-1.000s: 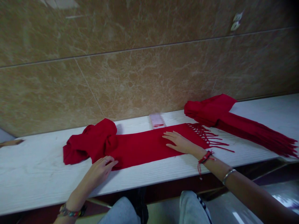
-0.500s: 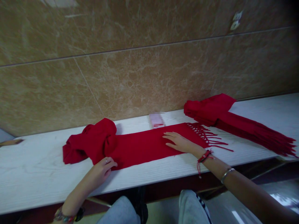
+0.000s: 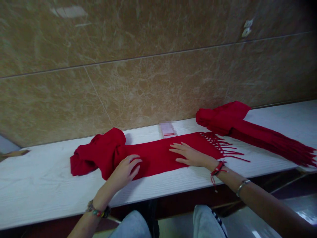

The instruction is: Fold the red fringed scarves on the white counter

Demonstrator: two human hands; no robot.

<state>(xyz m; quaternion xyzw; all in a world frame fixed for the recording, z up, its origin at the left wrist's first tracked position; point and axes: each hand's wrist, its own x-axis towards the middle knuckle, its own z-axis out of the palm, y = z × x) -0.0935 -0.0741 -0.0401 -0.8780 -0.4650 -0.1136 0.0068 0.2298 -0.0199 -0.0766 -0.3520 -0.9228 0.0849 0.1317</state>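
A red scarf [image 3: 158,155] lies stretched across the white table [image 3: 37,185], bunched up at its left end [image 3: 99,153] and fringed at its right end [image 3: 223,147]. My left hand [image 3: 125,170] rests flat on the scarf just right of the bunched part, fingers together and extended. My right hand [image 3: 189,154] lies flat on the scarf near the fringe, fingers spread.
A second red scarf [image 3: 242,127] with long fringe lies on the table to the right. A small pink-white object [image 3: 167,129] sits by the marble wall behind the scarf. My knees show below the table edge.
My left hand has moved right and up from the scarf's near edge onto the cloth. My right hand has stayed flat, shifting slightly left.
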